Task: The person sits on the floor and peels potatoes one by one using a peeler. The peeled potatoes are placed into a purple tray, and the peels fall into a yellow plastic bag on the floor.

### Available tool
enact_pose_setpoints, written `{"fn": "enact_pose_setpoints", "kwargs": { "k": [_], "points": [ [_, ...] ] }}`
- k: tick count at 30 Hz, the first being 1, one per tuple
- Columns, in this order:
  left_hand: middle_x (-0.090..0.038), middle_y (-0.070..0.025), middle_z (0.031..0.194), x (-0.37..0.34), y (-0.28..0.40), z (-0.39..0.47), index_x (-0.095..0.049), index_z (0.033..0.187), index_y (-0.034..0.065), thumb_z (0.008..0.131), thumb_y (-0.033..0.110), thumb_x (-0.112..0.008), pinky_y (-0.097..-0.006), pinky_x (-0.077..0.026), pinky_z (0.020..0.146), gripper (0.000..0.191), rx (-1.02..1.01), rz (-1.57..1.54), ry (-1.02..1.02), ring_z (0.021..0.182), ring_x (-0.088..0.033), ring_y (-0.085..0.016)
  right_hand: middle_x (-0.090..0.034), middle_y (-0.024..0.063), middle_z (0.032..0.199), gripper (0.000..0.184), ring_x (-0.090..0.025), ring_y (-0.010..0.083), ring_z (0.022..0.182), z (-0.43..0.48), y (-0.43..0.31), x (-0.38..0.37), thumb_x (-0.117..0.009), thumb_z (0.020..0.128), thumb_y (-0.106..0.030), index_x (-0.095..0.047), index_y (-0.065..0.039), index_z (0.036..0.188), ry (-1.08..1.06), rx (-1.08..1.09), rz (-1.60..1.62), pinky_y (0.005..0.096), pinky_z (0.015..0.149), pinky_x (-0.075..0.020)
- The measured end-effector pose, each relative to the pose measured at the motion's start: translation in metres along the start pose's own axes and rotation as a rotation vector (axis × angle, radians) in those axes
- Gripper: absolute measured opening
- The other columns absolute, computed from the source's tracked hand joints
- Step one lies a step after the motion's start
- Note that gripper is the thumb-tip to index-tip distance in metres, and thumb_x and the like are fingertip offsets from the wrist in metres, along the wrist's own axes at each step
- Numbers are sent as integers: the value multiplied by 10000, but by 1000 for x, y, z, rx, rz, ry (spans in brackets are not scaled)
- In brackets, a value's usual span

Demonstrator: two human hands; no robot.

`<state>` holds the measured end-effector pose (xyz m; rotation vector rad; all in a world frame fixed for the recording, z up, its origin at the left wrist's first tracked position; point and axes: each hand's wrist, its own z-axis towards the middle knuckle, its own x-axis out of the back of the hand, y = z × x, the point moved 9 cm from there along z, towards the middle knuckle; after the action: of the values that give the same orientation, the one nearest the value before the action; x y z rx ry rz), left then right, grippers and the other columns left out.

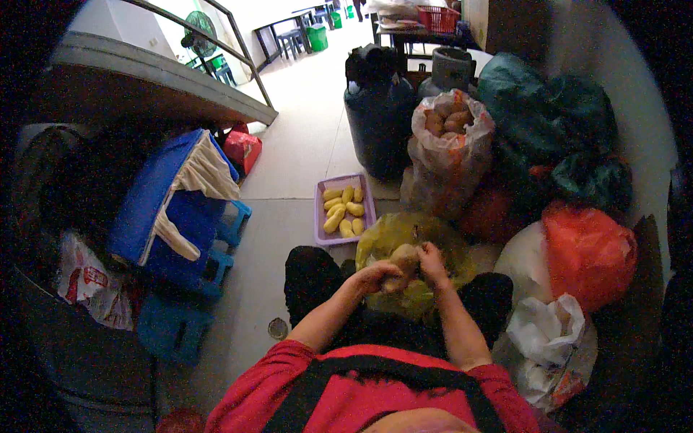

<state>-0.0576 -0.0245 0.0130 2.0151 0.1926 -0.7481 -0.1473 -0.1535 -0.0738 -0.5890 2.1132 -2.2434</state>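
Note:
My left hand (380,276) holds a large brownish potato (404,256) from its left side. The fingers of my right hand (431,264) are curled at the potato's right edge; blur hides whether they grip a tool. A small dark piece (416,233) shows just beyond them, too unclear to name. Under both hands, between my knees, spreads a yellow translucent plastic bag (444,230), its contents mostly covered by my hands and the potato. Past my left knee, a lilac plastic basket (318,216) on the floor contains several peeled yellow potatoes (334,219).
A plastic sack of unpeeled potatoes (452,157) stands ahead right, beside a dark bin (379,124). Green bags (563,108), a red bag (590,257) and a white plastic bag (547,330) crowd my right. Leftward are blue stools (173,325) and a blue fabric-covered object (149,189).

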Motion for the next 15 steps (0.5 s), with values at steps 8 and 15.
{"fn": "enact_pose_setpoints", "kwargs": {
  "k": [8, 15],
  "points": [
    [-612, -80, 853, 69, -11, 21, -565, 965, 43, 726, 218, -607, -313, -487, 637, 299, -32, -226, 334, 737, -591, -202, -567, 163, 931, 248, -541, 340, 859, -43, -83, 29, -441, 843, -172, -482, -34, 1045, -51, -40, -120, 408, 727, -433],
    [-589, -99, 742, 57, -6, 10, -544, 906, 20, 739, 210, -593, -312, -477, 528, 257, 87, -301, 315, 618, -576, -221, -550, 150, 946, 359, -543, 317, 870, -62, -114, -18, -507, 755, -80, -467, -83, 1112, -59, 532, -777, 396, 716, -440]
  ]
}}
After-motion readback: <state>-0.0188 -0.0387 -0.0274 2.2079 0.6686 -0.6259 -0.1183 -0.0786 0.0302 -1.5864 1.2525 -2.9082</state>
